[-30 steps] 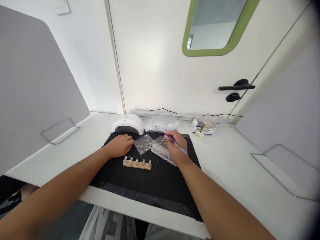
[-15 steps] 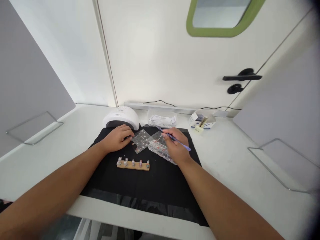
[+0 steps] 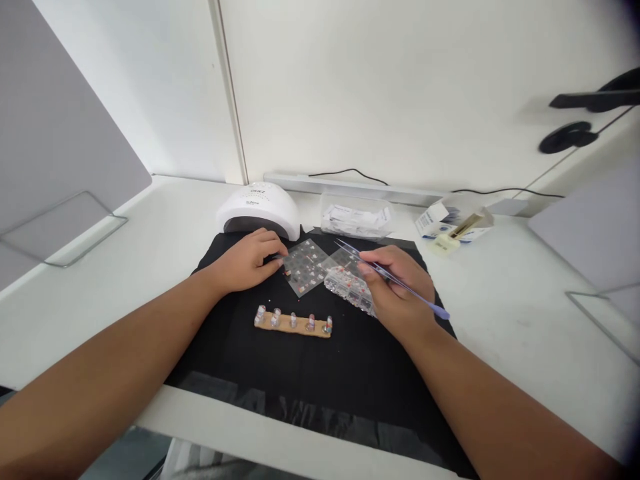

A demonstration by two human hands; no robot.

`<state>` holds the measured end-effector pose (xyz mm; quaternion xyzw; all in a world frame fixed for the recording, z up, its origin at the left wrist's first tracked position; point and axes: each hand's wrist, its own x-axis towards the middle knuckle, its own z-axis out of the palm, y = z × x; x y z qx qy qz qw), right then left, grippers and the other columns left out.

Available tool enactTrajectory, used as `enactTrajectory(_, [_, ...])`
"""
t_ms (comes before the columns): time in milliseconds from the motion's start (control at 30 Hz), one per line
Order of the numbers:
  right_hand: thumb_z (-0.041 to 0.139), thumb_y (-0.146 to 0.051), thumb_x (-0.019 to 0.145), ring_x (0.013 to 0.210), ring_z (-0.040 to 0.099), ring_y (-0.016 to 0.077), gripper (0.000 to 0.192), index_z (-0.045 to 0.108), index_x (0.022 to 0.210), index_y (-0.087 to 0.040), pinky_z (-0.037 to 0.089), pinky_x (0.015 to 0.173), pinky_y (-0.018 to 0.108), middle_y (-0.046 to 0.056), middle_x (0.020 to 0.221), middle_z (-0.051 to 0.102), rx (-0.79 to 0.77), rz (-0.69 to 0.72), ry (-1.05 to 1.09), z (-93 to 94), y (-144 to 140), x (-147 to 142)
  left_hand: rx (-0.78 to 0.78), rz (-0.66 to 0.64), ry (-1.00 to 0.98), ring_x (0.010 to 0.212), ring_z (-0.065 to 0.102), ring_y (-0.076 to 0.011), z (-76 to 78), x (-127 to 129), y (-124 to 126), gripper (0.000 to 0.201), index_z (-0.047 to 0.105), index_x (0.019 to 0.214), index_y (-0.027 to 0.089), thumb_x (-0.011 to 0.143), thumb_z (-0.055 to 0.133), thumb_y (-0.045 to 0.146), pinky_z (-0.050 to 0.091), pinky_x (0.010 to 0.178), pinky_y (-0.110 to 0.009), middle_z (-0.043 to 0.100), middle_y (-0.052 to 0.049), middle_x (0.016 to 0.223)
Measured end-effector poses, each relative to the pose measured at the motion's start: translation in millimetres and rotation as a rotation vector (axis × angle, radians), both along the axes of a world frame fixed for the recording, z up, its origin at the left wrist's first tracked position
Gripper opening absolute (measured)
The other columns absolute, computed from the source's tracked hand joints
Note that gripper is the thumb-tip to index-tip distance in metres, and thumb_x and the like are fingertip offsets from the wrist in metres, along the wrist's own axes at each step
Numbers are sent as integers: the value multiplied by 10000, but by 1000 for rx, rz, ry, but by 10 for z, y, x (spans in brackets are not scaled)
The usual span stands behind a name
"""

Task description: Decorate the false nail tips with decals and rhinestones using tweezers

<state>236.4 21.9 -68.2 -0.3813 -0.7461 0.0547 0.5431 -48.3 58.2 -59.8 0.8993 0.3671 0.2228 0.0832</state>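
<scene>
My right hand is closed around purple tweezers, held slantwise with the thin tips pointing up and left. Those tips are over a second clear sheet, partly hidden by my hand. Below them lies a clear compartment case with small bits inside. My left hand rests on the black mat, thumb and index finger a little apart at the left edge of a clear sticker sheet. Nearer me, a wooden strip carries several small decorated nail tips standing in a row.
A white nail lamp stands behind my left hand. Farther back are a clear tray of papers and, to the right, an open box beside a small bottle. The black mat covers the white table.
The view has tilted down and turned left, so everything appears shifted right. My right hand keeps its grip on the tweezers; my left hand stays beside the sticker sheet.
</scene>
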Motion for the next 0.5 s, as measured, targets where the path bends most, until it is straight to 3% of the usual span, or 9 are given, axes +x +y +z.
enactTrajectory(500, [625,-160,912,735,669,172,128,696,974,-247,541,665,316,20,827,702,39,129,-45,44,-50,12,-73,-2,2,960,594,-229,24,42,-29,209,667,982,166,943,480,252,497,904,-407,677,-72,969])
